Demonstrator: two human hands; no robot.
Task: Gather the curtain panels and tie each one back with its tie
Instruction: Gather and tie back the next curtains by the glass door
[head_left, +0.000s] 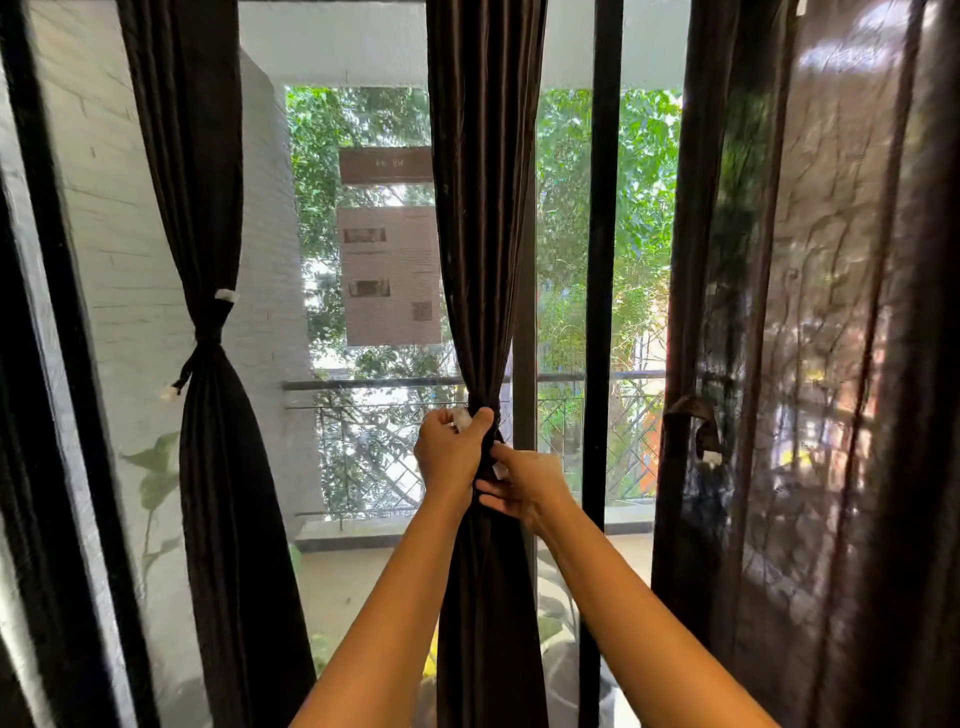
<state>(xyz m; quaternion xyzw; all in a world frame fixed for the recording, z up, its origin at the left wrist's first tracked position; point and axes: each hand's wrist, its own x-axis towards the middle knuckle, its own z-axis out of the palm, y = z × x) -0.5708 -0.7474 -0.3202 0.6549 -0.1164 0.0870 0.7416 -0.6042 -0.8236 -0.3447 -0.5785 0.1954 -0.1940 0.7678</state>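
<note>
Around the middle curtain panel (483, 234), left hand (449, 456) and right hand (522, 486) clutch, mostly hiding its tie (460, 417).

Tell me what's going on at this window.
A person is tying back the middle dark brown satin curtain panel. The left hand grips the gathered fabric, while the right hand pinches the dark fabric tie with white tips wrapped around it. The left dark brown curtain panel is already cinched with its own knotted tie. The right dark brown curtain panel hangs loose, with its hanging tie not yet used.
</note>
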